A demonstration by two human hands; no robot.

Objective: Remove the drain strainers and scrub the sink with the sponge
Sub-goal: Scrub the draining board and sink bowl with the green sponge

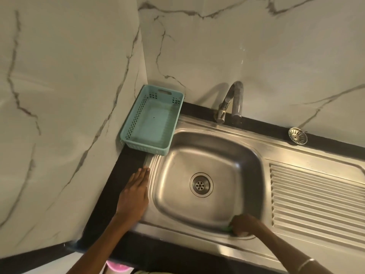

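Observation:
A stainless steel sink fills the middle of the view, its drain uncovered at the bottom of the basin. One round metal drain strainer lies on the black ledge behind the drainboard, at the right. My right hand is at the basin's near right wall, closed on a green sponge of which only a sliver shows. My left hand lies flat, fingers together, on the counter and sink rim left of the basin, holding nothing.
An empty teal plastic basket stands in the back left corner by the marble walls. A curved metal tap rises behind the basin. The ribbed drainboard stretches to the right. A pink object shows below the black counter edge.

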